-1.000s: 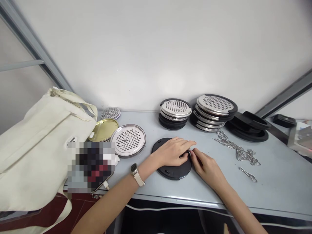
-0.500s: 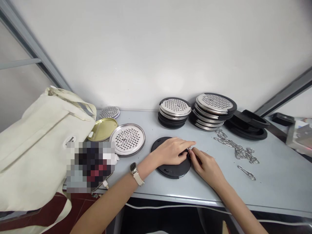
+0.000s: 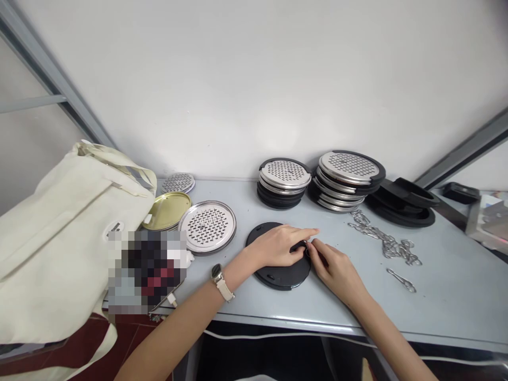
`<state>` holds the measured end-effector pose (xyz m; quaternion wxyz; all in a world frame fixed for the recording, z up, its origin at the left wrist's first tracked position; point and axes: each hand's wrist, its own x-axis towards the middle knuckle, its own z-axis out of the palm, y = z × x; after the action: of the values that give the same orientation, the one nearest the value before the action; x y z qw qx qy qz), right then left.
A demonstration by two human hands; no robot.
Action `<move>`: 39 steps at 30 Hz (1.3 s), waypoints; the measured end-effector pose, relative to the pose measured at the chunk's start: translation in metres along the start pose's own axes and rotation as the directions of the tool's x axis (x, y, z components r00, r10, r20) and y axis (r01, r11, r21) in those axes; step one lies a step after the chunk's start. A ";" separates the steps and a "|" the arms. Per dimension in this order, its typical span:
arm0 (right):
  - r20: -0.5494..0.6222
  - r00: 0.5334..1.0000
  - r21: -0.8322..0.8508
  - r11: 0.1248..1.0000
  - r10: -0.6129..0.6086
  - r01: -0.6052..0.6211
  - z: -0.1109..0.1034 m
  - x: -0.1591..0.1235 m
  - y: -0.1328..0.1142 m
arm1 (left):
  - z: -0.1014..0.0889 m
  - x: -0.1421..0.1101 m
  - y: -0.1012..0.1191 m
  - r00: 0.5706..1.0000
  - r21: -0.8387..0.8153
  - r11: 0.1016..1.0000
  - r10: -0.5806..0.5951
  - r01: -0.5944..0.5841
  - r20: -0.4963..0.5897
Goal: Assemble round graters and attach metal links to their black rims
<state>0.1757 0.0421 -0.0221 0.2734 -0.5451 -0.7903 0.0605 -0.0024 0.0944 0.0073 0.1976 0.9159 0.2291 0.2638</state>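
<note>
A black round disc point(image 3: 273, 277) lies on the grey table near its front edge. My left hand point(image 3: 280, 244) rests over the disc's upper part, with thumb and fingers closed on its black rim and the index finger stretched to the right. At the disc's right edge, my right hand point(image 3: 333, 264) pinches a small wire clip; only a thin loop of it point(image 3: 307, 253) shows between the fingers. The two hands' fingertips meet there and hide most of the clip. To the right lie a single wire clip point(image 3: 401, 280) and a loose heap of wire clips point(image 3: 391, 246).
Behind the disc stand a shorter stack point(image 3: 284, 182) and a taller stack point(image 3: 347, 182) of grater plates with black rings. Black rings point(image 3: 408, 203) lie farther right. On the left are a grater plate point(image 3: 208, 227), a gold lid point(image 3: 170, 210) and a cream bag point(image 3: 67, 238).
</note>
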 end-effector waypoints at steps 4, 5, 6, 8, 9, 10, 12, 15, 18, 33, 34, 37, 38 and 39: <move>0.008 1.000 0.014 1.000 -0.009 0.009 -0.002 0.000 -0.002 | 0.000 -0.001 0.000 1.000 -0.007 1.000 -0.015 0.015 0.008; 0.014 1.000 0.014 1.000 -0.015 0.015 -0.002 0.000 -0.002 | 0.000 -0.001 0.000 1.000 -0.009 1.000 -0.015 0.015 0.011; 0.020 1.000 0.012 1.000 -0.022 0.022 -0.002 -0.001 -0.002 | 0.000 -0.001 0.000 1.000 -0.011 1.000 -0.014 0.014 0.014; 0.029 0.999 0.004 0.999 -0.034 0.034 -0.002 -0.002 -0.002 | 0.000 -0.001 0.000 1.000 -0.007 1.000 -0.010 0.010 0.021; 0.027 0.999 0.000 0.999 -0.035 0.035 -0.002 -0.002 -0.002 | 0.000 -0.001 0.000 1.000 0.001 1.000 -0.007 0.007 0.023; 0.021 0.999 -0.004 1.000 -0.030 0.030 -0.001 -0.002 -0.001 | 0.000 -0.001 0.000 1.000 0.010 1.000 -0.005 0.004 0.022; 0.010 1.000 -0.009 1.000 -0.006 0.006 0.000 -0.002 0.000 | -0.001 0.000 0.001 1.000 0.035 0.999 0.004 -0.004 0.002; 0.013 0.999 -0.019 0.999 0.034 -0.033 0.000 -0.001 0.001 | -0.002 0.001 0.003 0.998 0.079 0.996 -0.024 0.029 -0.066; 0.029 0.998 -0.020 0.998 0.056 -0.055 -0.001 0.002 -0.001 | -0.002 0.001 0.003 0.993 0.087 0.992 -0.083 0.090 -0.085; 0.114 0.991 0.012 0.997 0.077 -0.079 -0.003 0.004 0.002 | 0.000 0.003 -0.001 1.000 0.080 0.997 0.001 0.001 -0.023; 0.118 0.990 0.013 0.997 0.078 -0.080 -0.003 0.004 0.002 | 0.000 0.003 -0.001 1.000 0.080 0.997 -0.001 0.003 -0.024; 0.119 0.989 0.012 0.996 0.083 -0.085 -0.002 0.003 0.002 | 0.000 0.004 -0.001 1.000 0.063 0.998 0.001 0.001 -0.019; 0.118 0.989 0.009 0.996 0.084 -0.086 -0.002 0.002 0.002 | 0.000 0.004 -0.001 1.000 0.051 0.999 -0.001 0.002 -0.021; 0.115 0.990 0.006 0.996 0.085 -0.086 -0.002 0.002 0.002 | -0.001 0.004 -0.001 1.000 0.035 0.999 -0.003 0.004 -0.024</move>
<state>0.1778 0.0443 -0.0208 0.2279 -0.5726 -0.7801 0.1078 -0.0003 0.0974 0.0089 0.1791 0.9157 0.2377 0.2701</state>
